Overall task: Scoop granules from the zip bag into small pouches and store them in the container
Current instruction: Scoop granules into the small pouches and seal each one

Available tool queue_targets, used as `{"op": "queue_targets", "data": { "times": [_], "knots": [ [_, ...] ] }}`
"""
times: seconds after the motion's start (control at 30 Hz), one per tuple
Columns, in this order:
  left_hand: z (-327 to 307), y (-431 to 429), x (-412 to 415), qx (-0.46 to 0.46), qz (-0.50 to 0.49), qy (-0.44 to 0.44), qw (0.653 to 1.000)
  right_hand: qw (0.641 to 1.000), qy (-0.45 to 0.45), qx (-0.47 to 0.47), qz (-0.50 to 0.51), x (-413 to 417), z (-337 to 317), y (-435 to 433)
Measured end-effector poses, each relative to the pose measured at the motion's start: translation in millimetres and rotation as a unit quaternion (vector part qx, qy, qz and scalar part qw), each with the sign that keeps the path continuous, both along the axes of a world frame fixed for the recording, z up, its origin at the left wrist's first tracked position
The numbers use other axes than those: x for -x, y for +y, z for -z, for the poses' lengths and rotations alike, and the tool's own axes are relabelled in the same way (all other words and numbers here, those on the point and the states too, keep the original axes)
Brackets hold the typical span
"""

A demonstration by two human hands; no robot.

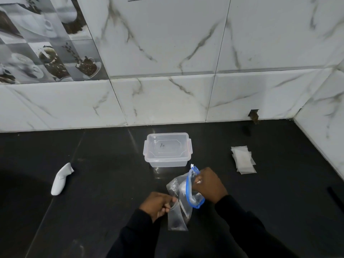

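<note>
The glossy black counter (93,183) meets white marble tiles (167,99). My left hand (157,205) and right hand (208,185) grip the crinkled clear zip bag (178,218).

white object (61,180), maybe plastic | black counter (96,183) | marble wall tiles (167,43)

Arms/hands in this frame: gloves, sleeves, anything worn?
No gloves: the left hand and right hand are bare, no rings or watch visible. The left sleeve and right sleeve are long, plain black, down to the wrists.
</note>
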State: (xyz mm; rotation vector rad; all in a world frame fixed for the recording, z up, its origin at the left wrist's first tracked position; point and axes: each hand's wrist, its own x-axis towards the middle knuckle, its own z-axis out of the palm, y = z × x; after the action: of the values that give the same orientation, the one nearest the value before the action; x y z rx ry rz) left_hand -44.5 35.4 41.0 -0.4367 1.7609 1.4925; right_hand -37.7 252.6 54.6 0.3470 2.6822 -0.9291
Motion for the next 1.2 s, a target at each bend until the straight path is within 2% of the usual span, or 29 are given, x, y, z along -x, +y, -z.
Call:
{"op": "queue_targets", "data": {
  "times": [0.13,0.27,0.47,0.67,0.9,1.03,1.2],
  "knots": [
    [3,13,2,0.029,0.005,0.007,1.000,0.998,0.002,-0.056,-0.006,5,6,-21],
    [6,13,2,0.022,0.006,0.026,0.999,0.993,0.037,-0.090,-0.069,1,13,-28],
    [16,14,5,-0.069,-0.024,0.062,0.995,0.998,0.021,-0.034,-0.055,1,4,-26],
    [16,14,2,-0.031,-0.043,0.033,0.998,0.997,-0.002,0.045,0.056,7,1,-11],
    [18,4,-5,-0.004,-0.036,0.022,0.999,0.998,0.030,0.049,0.024,13,-4,1],
    [11,1,-9,-0.001,-0.024,0.067,0.997,0.998,0.040,0.024,0.037,8,-12,13],
    [-6,-14,-13,0.050,-0.008,0.188,0.981,0.995,0.009,0.013,0.099,-8,-21,32]
  ]
}}
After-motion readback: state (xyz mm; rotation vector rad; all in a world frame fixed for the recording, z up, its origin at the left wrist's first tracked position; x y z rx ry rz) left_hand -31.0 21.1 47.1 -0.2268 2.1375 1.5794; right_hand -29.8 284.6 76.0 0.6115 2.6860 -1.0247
